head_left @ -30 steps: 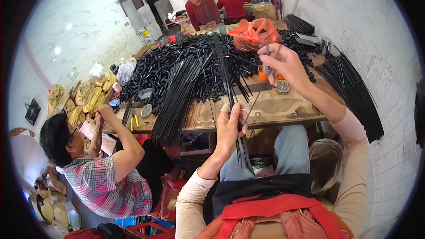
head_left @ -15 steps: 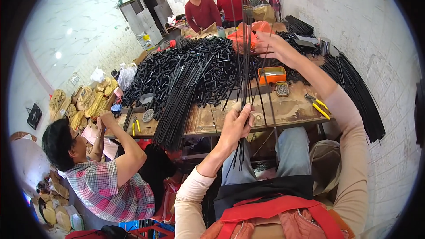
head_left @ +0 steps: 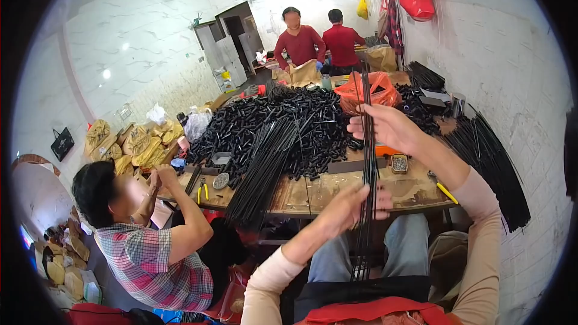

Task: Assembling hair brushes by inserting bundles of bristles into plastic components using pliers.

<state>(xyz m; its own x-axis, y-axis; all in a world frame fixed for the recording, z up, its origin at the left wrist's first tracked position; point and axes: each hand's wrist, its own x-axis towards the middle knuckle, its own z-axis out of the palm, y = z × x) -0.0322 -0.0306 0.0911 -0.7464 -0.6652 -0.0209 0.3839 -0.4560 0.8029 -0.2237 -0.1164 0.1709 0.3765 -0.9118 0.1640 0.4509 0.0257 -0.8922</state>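
Note:
A loose, upright bundle of thin black rods (head_left: 368, 162) stands in front of me, its lower ends near my lap. My left hand (head_left: 349, 207) grips it low down, the thumb in front and the fingers behind. Higher up, my right hand (head_left: 391, 127) is beside the bundle with fingers stretched out and apart; whether it touches the rods I cannot tell. Another bunch of black rods (head_left: 260, 174) slants across the table edge to the left. Behind it spreads a big heap of short black tubular pieces (head_left: 241, 123).
The worn wooden table (head_left: 415, 189) carries yellow-handled pliers (head_left: 445, 191), a small box of metal bits (head_left: 399, 163) and a red plastic bag (head_left: 385, 87). More rods (head_left: 490, 165) lie by the right wall. A co-worker (head_left: 144, 247) sits at left; two people stand beyond the table.
My right hand has come down from the red bag to beside the rods. The bundle has straightened and drawn together, and my left hand is lower in the view. The view has shifted upward.

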